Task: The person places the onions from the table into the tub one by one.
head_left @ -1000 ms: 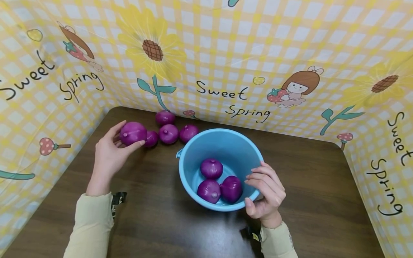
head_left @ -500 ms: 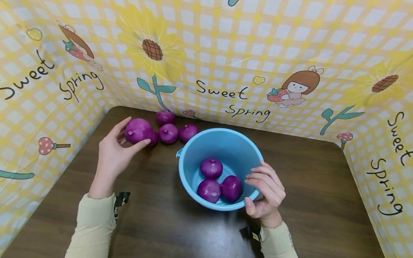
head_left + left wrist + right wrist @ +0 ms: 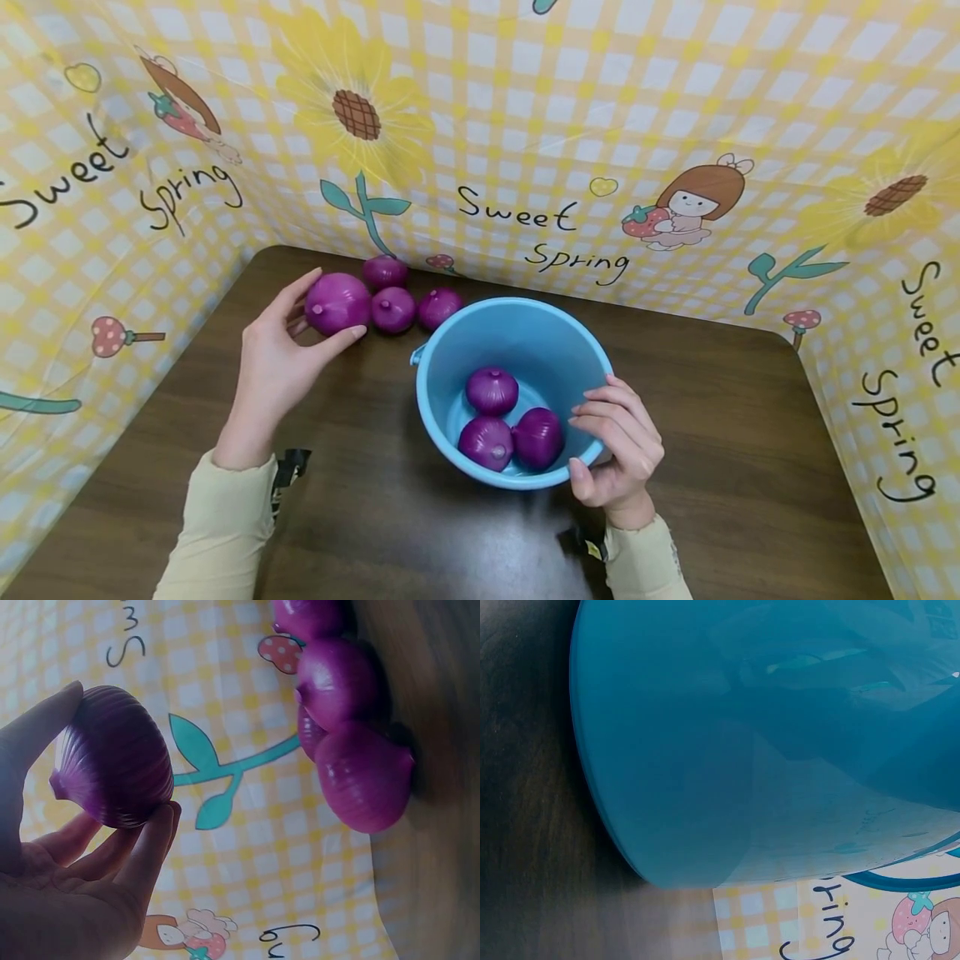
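My left hand (image 3: 281,354) holds a purple onion (image 3: 339,304) between thumb and fingers, at the back left over the table. In the left wrist view the same onion (image 3: 120,757) hangs well apart from the others, its pointed tip toward the thumb side. My right hand (image 3: 622,442) grips the right side of a blue bucket (image 3: 525,329), fingers over the rim and thumb outside. Three onions (image 3: 492,392) lie on the bucket's floor. The right wrist view is mostly filled by the bucket's outer wall (image 3: 690,765); the right hand is out of that view.
Several more purple onions (image 3: 393,311) sit clustered at the back left of the dark wooden table (image 3: 360,467); one is hidden behind the held onion in the head view. A yellow checked cloth (image 3: 495,133) walls the back and sides. The bucket's handle joint (image 3: 417,356) sticks out left.
My left hand has moved a little to the right with the onion, which now covers one onion of the back cluster. The right hand and bucket have stayed put.
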Demonstrator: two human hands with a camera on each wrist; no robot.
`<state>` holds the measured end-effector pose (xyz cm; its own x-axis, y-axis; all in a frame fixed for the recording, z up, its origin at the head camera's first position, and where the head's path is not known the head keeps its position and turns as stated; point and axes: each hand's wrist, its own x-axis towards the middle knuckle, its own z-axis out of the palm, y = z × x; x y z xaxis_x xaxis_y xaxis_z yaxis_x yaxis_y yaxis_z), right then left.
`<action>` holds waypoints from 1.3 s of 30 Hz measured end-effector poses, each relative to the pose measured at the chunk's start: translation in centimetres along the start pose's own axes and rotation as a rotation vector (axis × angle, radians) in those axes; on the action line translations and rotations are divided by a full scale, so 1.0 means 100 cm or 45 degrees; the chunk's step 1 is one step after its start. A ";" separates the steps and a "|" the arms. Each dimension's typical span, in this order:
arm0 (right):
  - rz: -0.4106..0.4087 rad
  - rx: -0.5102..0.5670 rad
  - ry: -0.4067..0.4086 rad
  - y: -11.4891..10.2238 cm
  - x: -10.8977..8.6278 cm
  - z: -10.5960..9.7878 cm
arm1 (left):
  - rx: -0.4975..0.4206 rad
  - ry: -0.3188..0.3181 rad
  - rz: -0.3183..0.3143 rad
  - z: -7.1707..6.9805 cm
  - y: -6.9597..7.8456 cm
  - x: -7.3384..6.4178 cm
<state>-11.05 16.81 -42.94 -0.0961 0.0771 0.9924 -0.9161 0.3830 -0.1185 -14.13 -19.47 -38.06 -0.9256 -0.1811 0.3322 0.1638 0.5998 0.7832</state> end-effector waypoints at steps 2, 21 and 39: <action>-0.004 0.003 0.005 0.001 -0.001 0.000 | 0.005 -0.003 0.019 0.001 0.002 0.000; -0.001 -0.007 -0.008 -0.001 0.003 0.000 | -0.007 0.000 0.135 0.006 0.023 -0.006; -0.005 -0.007 -0.003 -0.001 0.003 0.001 | -0.031 -0.058 0.340 0.017 0.041 -0.013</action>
<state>-11.03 16.73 -42.63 -0.0932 0.0734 0.9929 -0.9144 0.3882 -0.1146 -12.84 -15.41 -36.16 -0.8628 0.0170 0.5052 0.4122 0.6022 0.6837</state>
